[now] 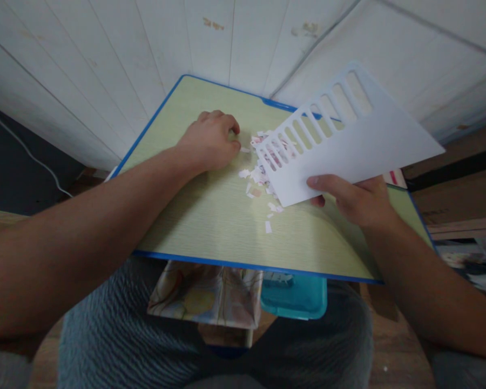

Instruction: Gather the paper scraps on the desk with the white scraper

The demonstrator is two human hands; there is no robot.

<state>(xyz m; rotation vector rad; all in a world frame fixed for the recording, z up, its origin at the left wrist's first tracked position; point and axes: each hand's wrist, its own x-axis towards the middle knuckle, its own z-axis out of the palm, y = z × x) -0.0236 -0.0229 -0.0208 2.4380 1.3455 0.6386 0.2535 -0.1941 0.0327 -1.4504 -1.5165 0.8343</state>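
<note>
My right hand [354,197] grips the lower edge of a white slotted sheet [389,135], thumb on top. The sheet is stiff and tilted, with a row of rounded slots that grow longer toward its far end. Its lower left corner hangs over a pile of torn paper scraps [259,174], and some scraps show through the slots. My left hand [214,139] rests low over the table just left of the scraps. Its fingers are bent, with thumb and forefinger apart and no object visible between them.
The small table [210,216] has a pale green top and a blue rim. Below its front edge are a patterned box [204,300] and a turquoise plastic tray [299,297]. A white plank wall [210,43] stands behind. Cardboard boxes [461,200] are at the right.
</note>
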